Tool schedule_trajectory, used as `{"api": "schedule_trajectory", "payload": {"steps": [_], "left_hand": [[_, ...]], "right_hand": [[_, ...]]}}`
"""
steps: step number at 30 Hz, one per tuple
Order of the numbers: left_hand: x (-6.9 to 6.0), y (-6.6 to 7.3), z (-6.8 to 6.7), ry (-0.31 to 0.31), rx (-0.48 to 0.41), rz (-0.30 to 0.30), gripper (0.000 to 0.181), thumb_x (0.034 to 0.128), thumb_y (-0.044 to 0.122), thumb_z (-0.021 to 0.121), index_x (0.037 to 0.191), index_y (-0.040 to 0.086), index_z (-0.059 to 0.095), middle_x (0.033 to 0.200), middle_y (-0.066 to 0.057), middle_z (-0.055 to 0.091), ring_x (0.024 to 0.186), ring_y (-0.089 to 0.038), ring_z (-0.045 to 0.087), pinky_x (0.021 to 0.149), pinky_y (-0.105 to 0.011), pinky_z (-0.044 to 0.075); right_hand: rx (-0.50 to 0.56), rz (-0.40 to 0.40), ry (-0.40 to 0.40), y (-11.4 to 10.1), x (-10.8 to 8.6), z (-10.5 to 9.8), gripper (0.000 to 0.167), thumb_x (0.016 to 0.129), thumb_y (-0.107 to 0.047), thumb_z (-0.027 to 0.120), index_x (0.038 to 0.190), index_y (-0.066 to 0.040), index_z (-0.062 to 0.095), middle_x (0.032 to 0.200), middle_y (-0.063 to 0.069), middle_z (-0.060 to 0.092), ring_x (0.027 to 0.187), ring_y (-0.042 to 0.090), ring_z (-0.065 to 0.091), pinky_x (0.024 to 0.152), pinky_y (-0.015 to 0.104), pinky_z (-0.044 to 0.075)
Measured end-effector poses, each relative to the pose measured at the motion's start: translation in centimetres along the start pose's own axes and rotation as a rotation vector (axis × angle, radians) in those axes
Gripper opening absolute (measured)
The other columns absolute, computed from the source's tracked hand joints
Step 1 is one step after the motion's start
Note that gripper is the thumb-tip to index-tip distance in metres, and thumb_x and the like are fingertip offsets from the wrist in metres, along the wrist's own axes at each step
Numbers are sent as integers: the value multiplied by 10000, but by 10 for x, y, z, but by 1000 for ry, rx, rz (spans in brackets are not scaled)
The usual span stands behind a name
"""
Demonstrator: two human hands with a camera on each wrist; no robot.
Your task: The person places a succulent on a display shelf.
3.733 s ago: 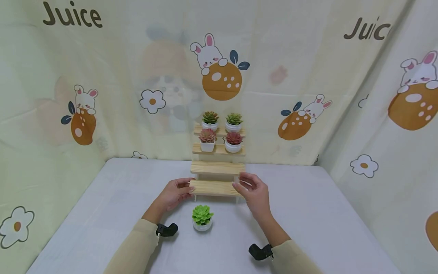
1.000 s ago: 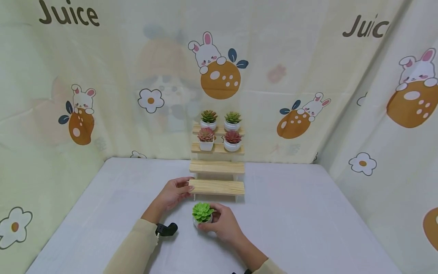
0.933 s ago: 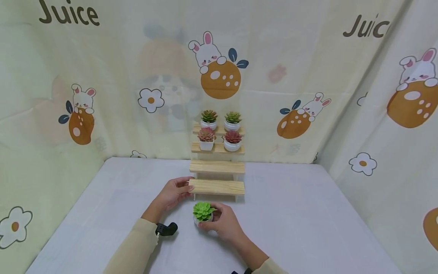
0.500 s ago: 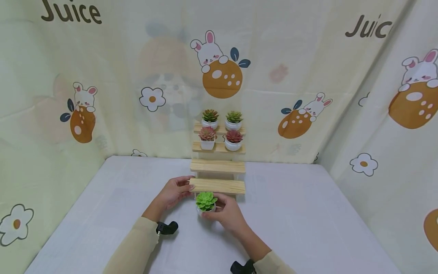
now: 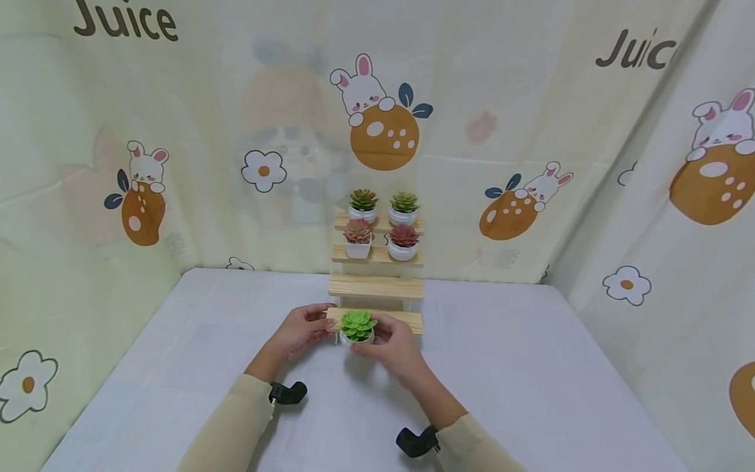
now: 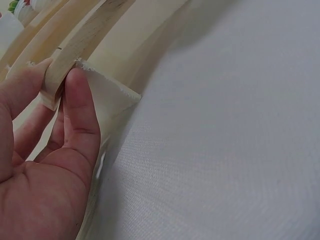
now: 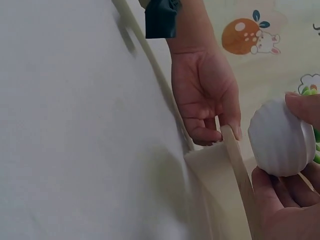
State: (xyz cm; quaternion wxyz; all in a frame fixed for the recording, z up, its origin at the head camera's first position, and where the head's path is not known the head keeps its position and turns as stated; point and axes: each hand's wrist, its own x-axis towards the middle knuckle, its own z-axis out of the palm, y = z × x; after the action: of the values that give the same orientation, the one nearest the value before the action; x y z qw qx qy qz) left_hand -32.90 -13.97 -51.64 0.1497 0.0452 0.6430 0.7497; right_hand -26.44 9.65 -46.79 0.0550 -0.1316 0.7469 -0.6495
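Observation:
A bright green potted succulent [image 5: 357,326] in a white pot is held by my right hand [image 5: 396,347], just in front of the lowest board of a stepped wooden plant stand [image 5: 377,286]. In the right wrist view, the ribbed white pot [image 7: 280,137] sits between thumb and fingers, raised off the table. My left hand [image 5: 301,333] grips the left end of that lowest board. The left wrist view shows thumb and fingertips pinching the board [image 6: 82,45] from above and below. Part of the lowest board is hidden behind the succulent and right hand.
Two green succulents stand on the top board, one being the left green succulent [image 5: 363,201]. Below them are a pink succulent [image 5: 357,237] and a dark red succulent [image 5: 404,241]. A white-covered table [image 5: 519,367] lies beneath, with a printed curtain [image 5: 454,78] behind.
My right hand left the stand's right side, took hold of the green succulent, and lifted it off the table toward the lowest board. My left hand has stayed on the board's end.

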Motion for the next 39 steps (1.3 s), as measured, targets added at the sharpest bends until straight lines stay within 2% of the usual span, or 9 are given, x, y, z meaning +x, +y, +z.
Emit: {"api": "schedule_trajectory", "payload": {"steps": [7, 17, 23, 32, 36, 39], "left_hand": [[1, 0, -1, -9, 10, -1, 519, 988, 4, 640, 1478, -56, 480, 1154, -91, 634, 958, -134, 664, 816, -242, 610], [-1, 1, -2, -21, 17, 0, 525, 1000, 11, 622, 1491, -66, 454, 1154, -100, 621, 948, -124, 661, 816, -238, 607], [-1, 1, -2, -16, 13, -4, 528, 999, 13, 624, 1492, -64, 454, 1165, -104, 620, 954, -130, 665, 820, -245, 610], [1, 3, -1, 9, 8, -24, 516, 987, 17, 645, 1478, -34, 492, 1171, -104, 616, 967, -152, 664, 822, -262, 614], [1, 3, -1, 12, 6, -30, 507, 987, 18, 647, 1472, -24, 505, 1183, -108, 611, 979, -155, 662, 829, -268, 616], [1, 3, -1, 6, 11, -25, 503, 992, 19, 640, 1473, -31, 500, 1182, -110, 612, 978, -153, 660, 831, -266, 615]], "right_hand": [[-31, 15, 59, -6, 12, -3, 628, 771, -114, 903, 1340, -35, 652, 1275, 163, 701, 1132, 202, 683, 930, 258, 588], [-91, 37, 109, -23, 29, -7, 650, 765, -215, 920, 1346, -106, 648, 1311, 99, 688, 1213, 237, 655, 1036, 383, 557], [-100, 18, 121, -30, 40, -10, 641, 760, -214, 925, 1343, -140, 668, 1276, 75, 697, 1158, 211, 677, 1015, 360, 568], [-92, -18, 142, -35, 56, -10, 634, 774, -197, 913, 1340, -60, 664, 1282, 126, 709, 1178, 241, 685, 1017, 371, 566], [-88, -7, 149, -36, 63, -12, 655, 777, -218, 914, 1357, -66, 650, 1301, 118, 699, 1193, 238, 676, 1016, 368, 567], [-126, -1, 162, -34, 68, -13, 644, 774, -258, 916, 1341, -86, 662, 1287, 103, 704, 1170, 225, 682, 996, 362, 578]]}}
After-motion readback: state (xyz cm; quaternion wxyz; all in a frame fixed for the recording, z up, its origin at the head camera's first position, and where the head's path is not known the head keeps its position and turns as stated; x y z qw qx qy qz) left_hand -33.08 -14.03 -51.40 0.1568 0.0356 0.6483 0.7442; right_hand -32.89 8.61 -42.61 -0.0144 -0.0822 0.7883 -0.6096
